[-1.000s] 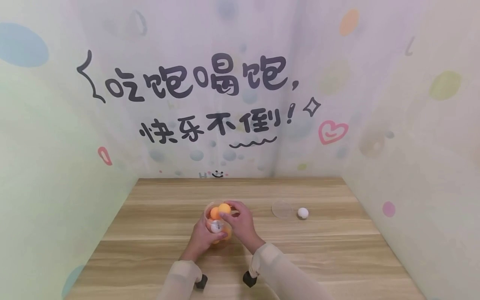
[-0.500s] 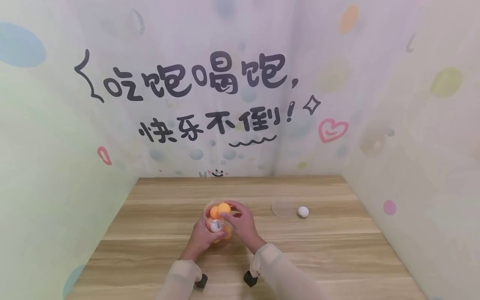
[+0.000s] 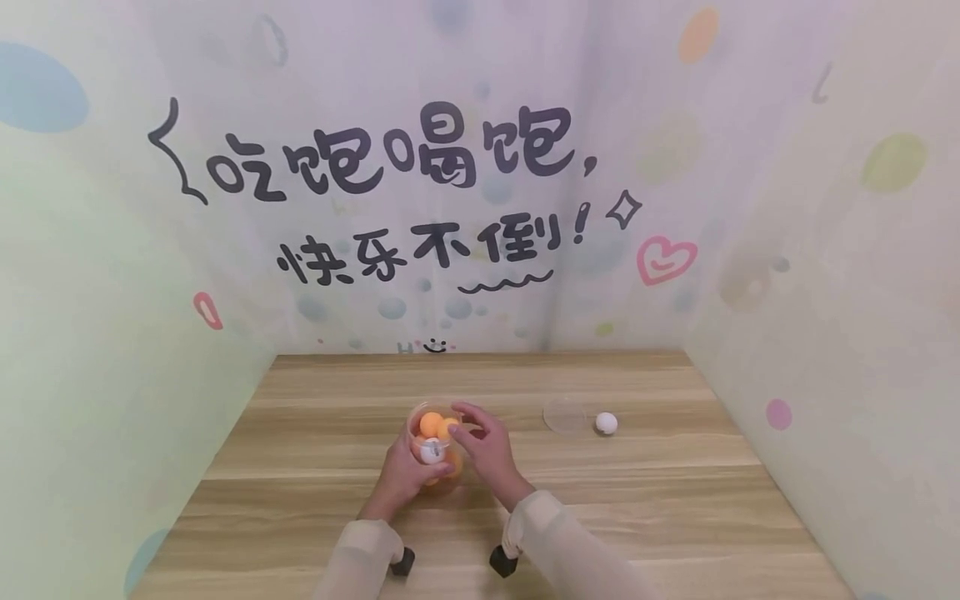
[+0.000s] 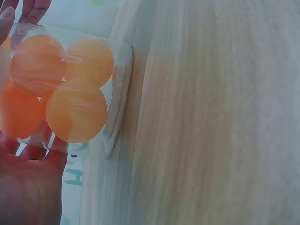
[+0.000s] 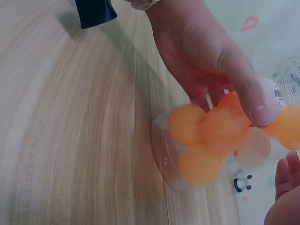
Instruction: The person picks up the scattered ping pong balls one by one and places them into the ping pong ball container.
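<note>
My left hand (image 3: 402,477) grips a clear plastic jar (image 5: 164,154), its thumb lying across the near side. Several orange table tennis balls (image 4: 76,111) fill the jar, along with a white printed ball (image 3: 432,451) near the rim. At the jar's mouth, my right hand (image 3: 486,446) has its thumb and fingers spread apart. The uppermost orange ball (image 3: 447,429) sits between the walls beside the right thumb tip. In the right wrist view, a gap shows between the right fingertips (image 5: 282,173) and that ball.
On the wooden table (image 3: 637,517), a clear round lid (image 3: 564,417) lies to the right of the jar. A white ball (image 3: 606,423) rests just beyond the lid's right side. Printed walls (image 3: 480,325) stand at the back and both sides.
The yellow-orange ball that the right hand pinched over the jar's mouth has dropped lower inside the rim. The right thumb and fingers have parted from it. The left hand keeps its grip.
</note>
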Available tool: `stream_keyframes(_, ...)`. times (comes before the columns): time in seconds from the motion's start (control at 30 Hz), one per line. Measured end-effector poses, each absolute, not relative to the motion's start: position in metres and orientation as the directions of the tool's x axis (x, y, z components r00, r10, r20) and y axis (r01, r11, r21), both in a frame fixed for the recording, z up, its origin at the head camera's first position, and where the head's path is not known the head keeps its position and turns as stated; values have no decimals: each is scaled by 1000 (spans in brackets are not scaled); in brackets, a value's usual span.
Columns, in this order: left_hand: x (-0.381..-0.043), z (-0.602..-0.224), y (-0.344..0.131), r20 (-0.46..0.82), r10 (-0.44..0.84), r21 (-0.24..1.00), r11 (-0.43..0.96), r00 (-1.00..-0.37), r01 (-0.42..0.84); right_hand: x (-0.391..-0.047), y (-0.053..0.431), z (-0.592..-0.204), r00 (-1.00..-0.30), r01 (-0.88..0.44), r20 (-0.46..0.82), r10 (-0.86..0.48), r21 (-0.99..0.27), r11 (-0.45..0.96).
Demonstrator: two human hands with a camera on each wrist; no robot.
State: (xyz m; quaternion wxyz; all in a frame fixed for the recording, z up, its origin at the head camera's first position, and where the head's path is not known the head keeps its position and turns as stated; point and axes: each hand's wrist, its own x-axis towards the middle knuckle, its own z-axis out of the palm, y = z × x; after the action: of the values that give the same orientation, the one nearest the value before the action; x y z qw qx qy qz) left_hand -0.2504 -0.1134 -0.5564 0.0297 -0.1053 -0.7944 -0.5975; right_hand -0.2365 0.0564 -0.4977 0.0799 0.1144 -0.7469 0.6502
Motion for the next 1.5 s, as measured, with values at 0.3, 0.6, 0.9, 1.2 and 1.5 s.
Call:
stream_keyframes(0.3, -252, -556, -112, 177, 130, 944, 256, -976, 206, -222, 63, -481, -954, -297, 289, -77, -947, 119)
stream_keyframes(0.6, -252, -556, -113, 191, 131, 943, 251, -973, 219, -220, 68, -484, -948, -317, 310, -69, -937, 148)
stream_keyframes(0.9, -252, -557, -112, 181, 125, 944, 255, -976, 208, -225, 74, -495, -923, -380, 356, -143, -902, 206)
stream_keyframes(1.2, -252, -559, -112, 189, 131, 940, 263, -973, 218, -241, 82, -525, -925, -369, 317, -210, -882, 294)
stream_keyframes(1.5, -252, -559, -112, 177, 130, 941, 267, -976, 206, -243, 90, -532, -934, -328, 247, -257, -878, 349)
